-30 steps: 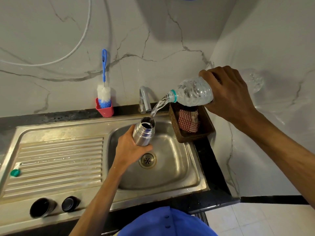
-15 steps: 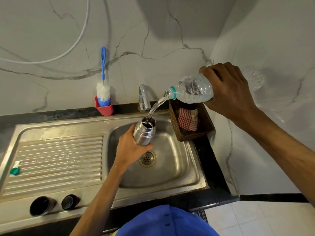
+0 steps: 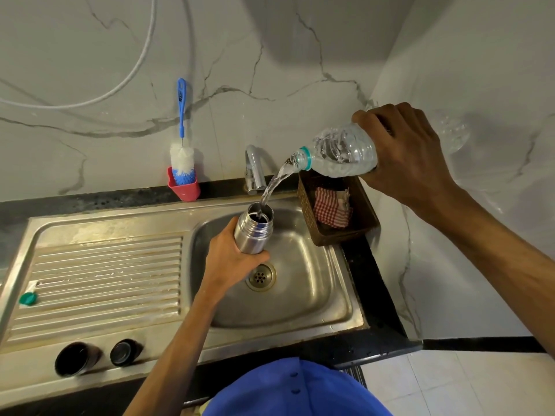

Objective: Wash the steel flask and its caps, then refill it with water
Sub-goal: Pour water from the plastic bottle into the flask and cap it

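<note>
While the cylindrical steel flask (image 3: 253,232) is gripped upright over the sink basin (image 3: 303,283) by the left hand (image 3: 231,259), water is poured in from the clear plastic bottle (image 3: 339,156), clasped by the right hand (image 3: 402,151). Washing is judged done; two dark round caps (image 3: 99,355), well left of the grip, remain to be fitted.

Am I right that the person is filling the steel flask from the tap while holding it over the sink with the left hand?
Not quite: the water comes from a plastic bottle tilted by the right hand, not from the tap. The head view shows the stream running from the bottle's neck into the flask. The rest holds: the left hand holds the flask over the sink.
</note>
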